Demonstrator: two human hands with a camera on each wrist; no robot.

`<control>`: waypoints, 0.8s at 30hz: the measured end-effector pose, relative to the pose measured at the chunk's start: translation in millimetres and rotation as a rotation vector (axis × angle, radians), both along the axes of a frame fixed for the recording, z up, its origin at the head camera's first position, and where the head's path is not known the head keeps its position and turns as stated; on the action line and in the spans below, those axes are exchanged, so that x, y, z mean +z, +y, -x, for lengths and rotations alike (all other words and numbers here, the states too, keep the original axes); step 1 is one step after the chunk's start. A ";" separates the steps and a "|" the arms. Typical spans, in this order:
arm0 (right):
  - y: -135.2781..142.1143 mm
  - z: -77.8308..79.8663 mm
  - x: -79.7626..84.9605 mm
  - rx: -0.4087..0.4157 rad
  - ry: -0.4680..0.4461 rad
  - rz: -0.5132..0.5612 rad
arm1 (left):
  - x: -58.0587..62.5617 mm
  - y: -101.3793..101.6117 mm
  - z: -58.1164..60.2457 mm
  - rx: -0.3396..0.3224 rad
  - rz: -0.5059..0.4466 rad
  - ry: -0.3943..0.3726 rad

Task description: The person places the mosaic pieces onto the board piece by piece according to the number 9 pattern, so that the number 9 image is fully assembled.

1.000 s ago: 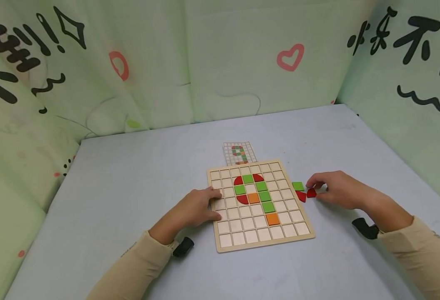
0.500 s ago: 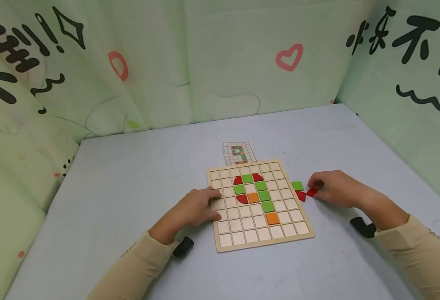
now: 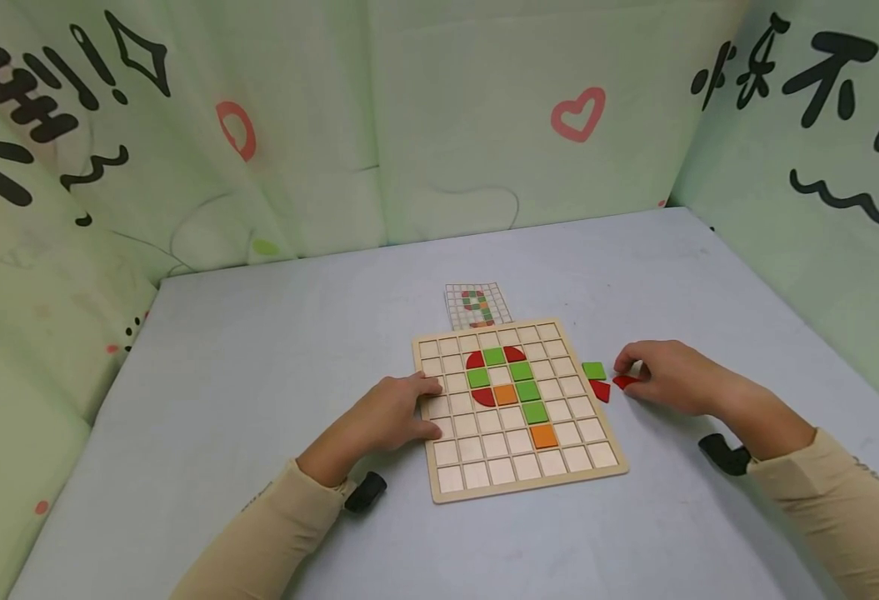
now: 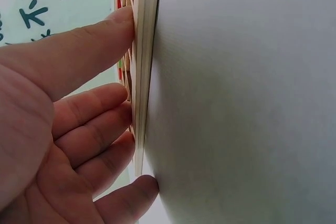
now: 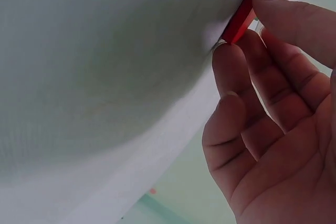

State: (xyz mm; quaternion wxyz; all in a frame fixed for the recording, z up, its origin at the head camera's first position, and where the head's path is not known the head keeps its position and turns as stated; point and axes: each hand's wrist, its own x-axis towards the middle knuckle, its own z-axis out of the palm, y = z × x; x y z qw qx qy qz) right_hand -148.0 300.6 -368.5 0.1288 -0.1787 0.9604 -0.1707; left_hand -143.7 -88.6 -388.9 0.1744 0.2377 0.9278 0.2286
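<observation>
A wooden grid board (image 3: 476, 477) lies on the table, with red, green and orange tiles set in some of its squares in a hooked shape. On its left edge rests my left hand (image 3: 394, 410), the thumb and fingertips touching the frame; the left wrist view shows them along the board's side (image 4: 143, 66). To the right of the board, my right hand (image 3: 671, 377) pinches a red tile with a curved edge (image 3: 623, 381) between thumb and fingers, low at the tabletop. Beside it lie a green square tile (image 3: 593, 371) and another red tile (image 3: 600, 391).
A small paper card (image 3: 456, 312) printed with a coloured grid pattern sticks out behind the board's far edge. The white table (image 3: 274, 333) is enclosed by pale green printed curtains (image 3: 446, 100) at the back and sides.
The red tile has turned and shifted slightly under my right fingers. My left hand and the board have stayed in place.
</observation>
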 end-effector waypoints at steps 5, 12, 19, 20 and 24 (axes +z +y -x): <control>-0.3 -0.2 -1.6 0.005 0.033 -0.026 | -0.1 0.2 -0.2 0.005 0.003 -0.007; -2.5 0.9 -0.8 -0.030 0.025 -0.039 | -0.1 -0.3 -0.4 0.000 -0.004 0.001; -4.7 -1.2 0.9 -0.049 0.021 -0.025 | 0.1 -0.6 -0.3 -0.002 -0.004 0.002; -4.8 -1.3 1.0 -0.044 0.025 -0.026 | 0.1 -0.5 -0.3 -0.001 -0.005 0.002; -3.9 -0.6 0.6 -0.020 0.032 -0.029 | 0.3 -0.6 -0.5 0.002 -0.008 -0.001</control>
